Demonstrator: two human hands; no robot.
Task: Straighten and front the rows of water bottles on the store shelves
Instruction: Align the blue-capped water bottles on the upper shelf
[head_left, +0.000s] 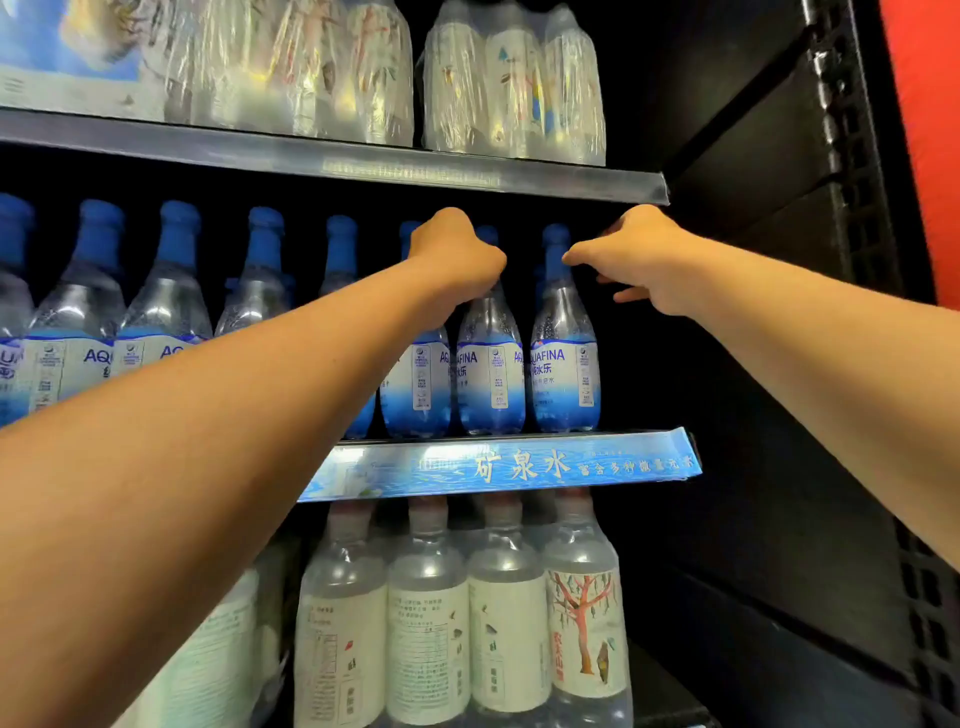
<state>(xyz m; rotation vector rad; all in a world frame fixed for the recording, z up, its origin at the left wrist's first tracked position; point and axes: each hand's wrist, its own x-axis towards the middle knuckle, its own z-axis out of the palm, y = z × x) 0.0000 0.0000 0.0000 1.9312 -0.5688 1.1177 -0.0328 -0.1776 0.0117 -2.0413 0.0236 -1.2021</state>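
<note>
Three shelf levels in view. Middle shelf (498, 467), blue price strip with white Chinese characters along its front edge, carries a row of blue-capped Aquafina bottles (166, 291) running from 9 o'clock across to centre. Labels at far left face partly off-front; only "AQ" reads on two of them.

Left forearm crosses the frame from 8 o'clock up to centre. Left hand (457, 254) is curled, knuckles toward camera, closed round the neck of the second-from-right bottle (491, 379); that bottle's cap just shows above the fist.

Rightmost bottle (565, 374) stands upright at the end of the row, just beside its neighbour, "AQUAFINA" facing forward. Right hand (644, 260) comes in from 3 o'clock, thumb and fingertips pinched at this bottle's blue neck, lower fingers loosely spread below.

Top shelf, 12 o'clock: shrink-wrapped packs of clear bottles (514, 88), white illustrated labels, blurred.

Bottom shelf, 6 o'clock: a wrapped pack of white-labelled bottles (467, 623), the rightmost label showing a red tree drawing.

Black upright panel (779, 156) at 2 o'clock; red surface (924, 130) at far right edge.
</note>
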